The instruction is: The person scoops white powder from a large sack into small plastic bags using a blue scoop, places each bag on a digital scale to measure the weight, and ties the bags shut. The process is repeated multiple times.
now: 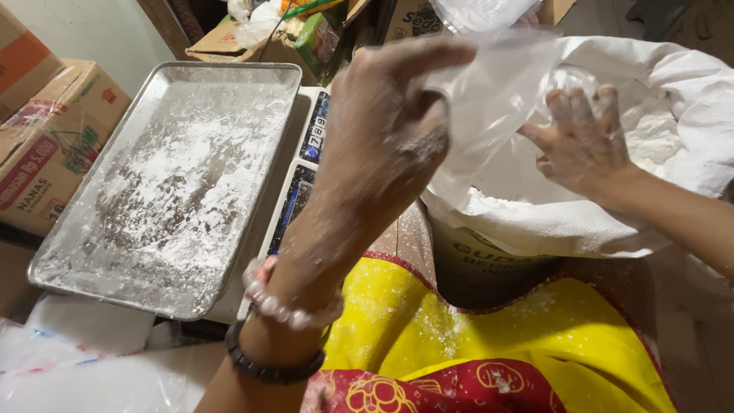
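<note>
The thin clear plastic bag point(489, 99) is hanging in the upper middle of the frame, and I am pinching its top edge with my flour-dusted left hand point(390, 115), thumb and fingers clenched on the film. My right hand point(582, 141) is at the right of centre, seen through the bag's film with fingers spread flat and grasping nothing, just above the white powder point(657, 138) that fills the big white woven sack point(612, 222) at the right of the frame. I judge that I am at the filling step: opening the bag over the sack so that powder can go in, with none visibly in the bag yet. The next move, as I read it, calls for keeping the mouth held wide with the left hand while the right scoops, and for holding the film taut enough that it does not fold shut. At the left of the frame, the rectangular metal tray point(53, 264), dusted with white powder, is resting on the digital weighing scale point(306, 153), whose keypad is showing along the tray's right edge. At the bottom, my yellow and red apron point(489, 344) is carrying specks of powder, and brown cardboard boxes point(46, 145) are standing at the far left.
</note>
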